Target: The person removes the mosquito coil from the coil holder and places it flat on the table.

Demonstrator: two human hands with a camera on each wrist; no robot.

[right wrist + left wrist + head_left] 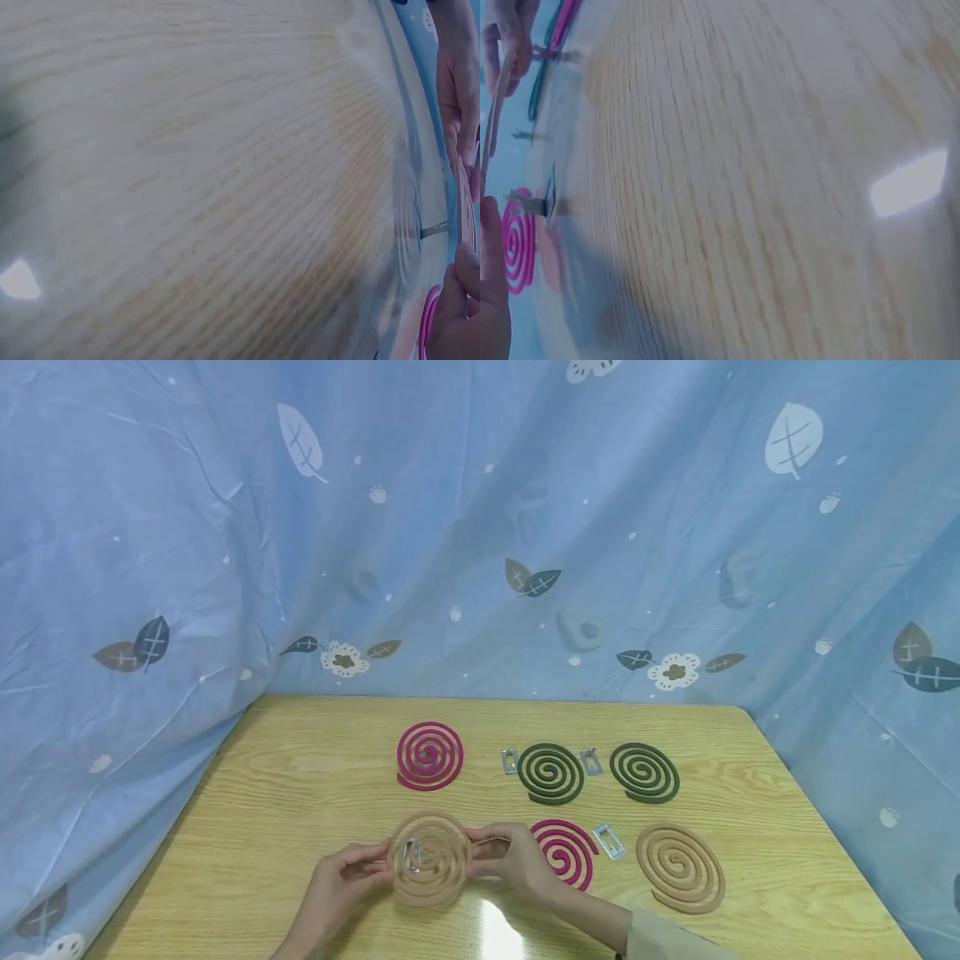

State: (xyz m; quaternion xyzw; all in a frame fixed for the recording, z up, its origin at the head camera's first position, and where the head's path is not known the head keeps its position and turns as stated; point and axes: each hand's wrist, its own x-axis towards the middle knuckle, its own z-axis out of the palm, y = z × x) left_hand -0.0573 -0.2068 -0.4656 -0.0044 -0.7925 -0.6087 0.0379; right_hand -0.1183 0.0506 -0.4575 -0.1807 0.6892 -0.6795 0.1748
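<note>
A tan mosquito coil (430, 900) is held flat between both hands above the near middle of the table. The left hand (337, 881) pinches its left rim between thumb and fingers; the right hand (517, 864) pinches its right rim. Through the coil's gaps a small metal coil stand (411, 853) shows below. Both wrist views give the tan coil edge-on, raised off the table, with the stand's upright prong (435, 229) apart from it in the right wrist view. A magenta coil (573, 827) lies right of the right hand, partly covered by it.
Farther back lie another magenta coil (430, 785) and two dark green coils (551, 799) (645, 746). A second tan coil (686, 907) is at the right. Metal stands (510, 761) (591, 762) (609, 842) lie among them. A blue patterned curtain (480, 527) surrounds the wooden table (315, 760).
</note>
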